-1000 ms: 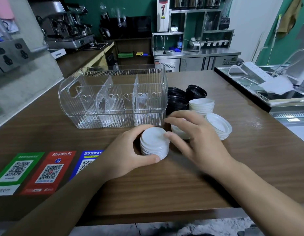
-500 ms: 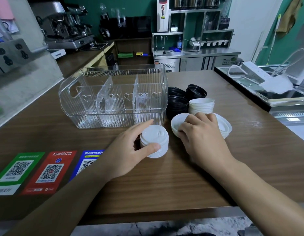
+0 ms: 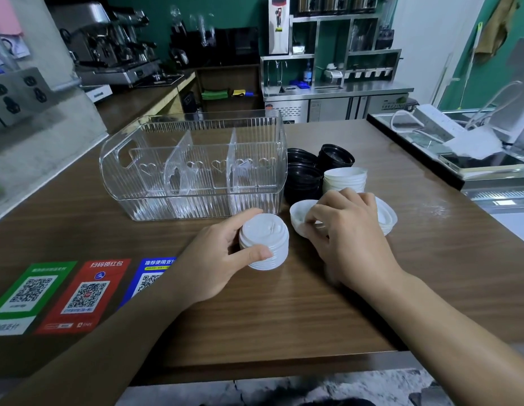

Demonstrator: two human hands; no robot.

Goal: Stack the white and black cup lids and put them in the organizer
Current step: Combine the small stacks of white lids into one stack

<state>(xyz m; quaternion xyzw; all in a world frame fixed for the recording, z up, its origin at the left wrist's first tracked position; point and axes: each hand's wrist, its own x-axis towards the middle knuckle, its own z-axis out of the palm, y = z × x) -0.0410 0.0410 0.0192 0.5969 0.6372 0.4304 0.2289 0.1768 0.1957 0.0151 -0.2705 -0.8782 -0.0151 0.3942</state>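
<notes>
Early yet: clear organizer [image 3: 193, 168] with all 3 compartments bare. Left hand [image 3: 216, 259] gripping 1 stack of white lids [image 3: 264, 241] on the counter [image 3: 284, 312]; right hand [image 3: 347, 235] seemingly pinching a loose white lid [image 3: 300, 213]. Black lids [image 3: 303, 178] unsorted.

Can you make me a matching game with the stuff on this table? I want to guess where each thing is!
Things:
1. white lid stack
2. black lids
3. clear organizer
4. loose white lid

Places or states:
A. under the right hand fingers
B. nothing inside yet
C. held by the left hand
D. right beside the organizer's right end

Pairs: 1-C, 2-D, 3-B, 4-A
</notes>
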